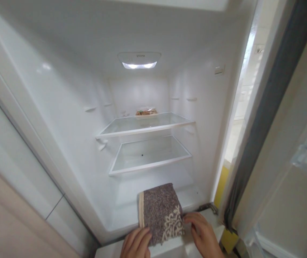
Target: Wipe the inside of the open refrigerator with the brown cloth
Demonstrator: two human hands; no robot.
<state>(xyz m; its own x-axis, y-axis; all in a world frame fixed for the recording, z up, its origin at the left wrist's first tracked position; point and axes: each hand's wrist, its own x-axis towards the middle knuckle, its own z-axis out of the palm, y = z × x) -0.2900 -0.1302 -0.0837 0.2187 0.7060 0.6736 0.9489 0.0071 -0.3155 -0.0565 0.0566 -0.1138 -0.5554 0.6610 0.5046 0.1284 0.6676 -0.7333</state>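
Note:
A folded brown-purple towel [158,208] with a cream border and a cream scroll pattern lies in front of me at the bottom opening of the fridge. Its far part reaches over the fridge floor. My left hand [136,243] grips the near left edge, fingers together on top and the thumb mostly hidden. At the right edge, my right hand [203,233] is closed on the cloth by the patterned corner, with its fingertips partly hidden.
Above the towel are a lower glass shelf [150,154] and an upper glass shelf [126,124]. A wrapped food tray [146,111] sits at the back of the upper one. The fridge door [284,186] stands open on the right. A lit lamp [139,65] is overhead.

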